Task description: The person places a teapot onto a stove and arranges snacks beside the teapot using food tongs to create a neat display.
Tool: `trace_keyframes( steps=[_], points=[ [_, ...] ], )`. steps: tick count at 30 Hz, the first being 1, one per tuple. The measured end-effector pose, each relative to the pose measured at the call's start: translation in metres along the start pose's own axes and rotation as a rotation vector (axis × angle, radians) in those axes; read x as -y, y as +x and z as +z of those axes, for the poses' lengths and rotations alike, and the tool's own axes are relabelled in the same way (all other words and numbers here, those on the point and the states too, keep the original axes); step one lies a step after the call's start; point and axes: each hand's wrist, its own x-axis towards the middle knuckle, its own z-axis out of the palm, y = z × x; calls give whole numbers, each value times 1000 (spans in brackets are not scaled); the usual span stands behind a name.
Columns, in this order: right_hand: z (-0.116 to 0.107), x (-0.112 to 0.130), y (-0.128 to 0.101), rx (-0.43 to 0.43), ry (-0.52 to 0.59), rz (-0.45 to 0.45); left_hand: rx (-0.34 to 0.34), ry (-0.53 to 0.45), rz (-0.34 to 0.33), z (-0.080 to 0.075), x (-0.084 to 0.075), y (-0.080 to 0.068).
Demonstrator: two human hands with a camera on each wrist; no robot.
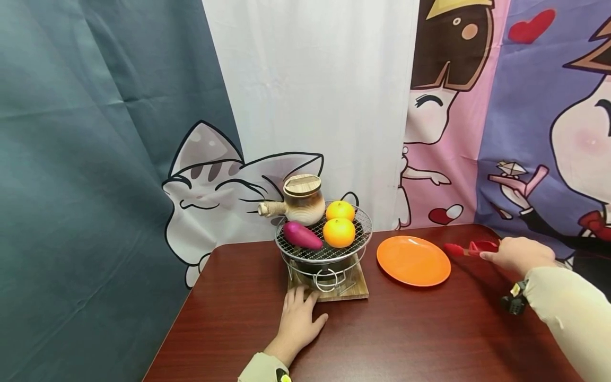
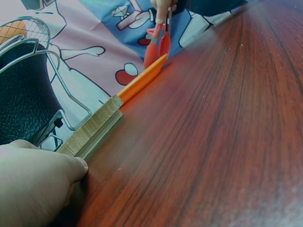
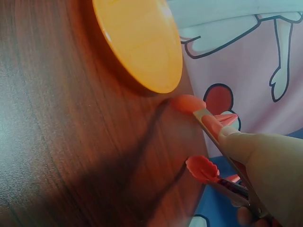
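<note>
At the far left of my view hangs a dark teal curtain (image 1: pixel 86 159), and next to it a cloth printed with a sleeping cartoon cat (image 1: pixel 210 185).

My left hand (image 1: pixel 298 321) lies flat on the dark wooden table (image 1: pixel 406 339), fingers straight and relaxed, holding nothing. Its fingertips touch the front left edge of the wooden base board (image 1: pixel 355 291) under the small grill stove (image 1: pixel 324 265). From my left wrist, my thumb (image 2: pixel 71 168) sits right against the corner of that board (image 2: pixel 94 125).

On the round wire grate (image 1: pixel 360 225) above the stove, a purple sweet potato (image 1: pixel 302 235) lies at the front left. Behind it stands a clay side-handled pot (image 1: pixel 300 204) with a wooden lid (image 1: pixel 302 183), its handle pointing left. Two oranges sit to the right of these, one at the front (image 1: pixel 339 232) and one just behind it (image 1: pixel 340 210).

Right of the stove, an empty orange plate (image 1: pixel 413 260) rests on the table, near the board but apart from it.

Furthest right, my right hand (image 1: pixel 517 254) grips red-tipped tongs (image 1: pixel 470 248), fingers curled round their arms. The tips point left toward the plate's rim and stand spread apart, holding nothing. From my right wrist, the tong tips (image 3: pixel 196 137) hang just beside the plate (image 3: pixel 139 42) without touching it.
</note>
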Motion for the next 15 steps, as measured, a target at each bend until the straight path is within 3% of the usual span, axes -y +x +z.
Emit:
trace_keyframes(
  steps=[15],
  points=[
    [21, -16, -1, 38, 67, 43, 3, -4, -2, -3, -1, 0]
  ],
)
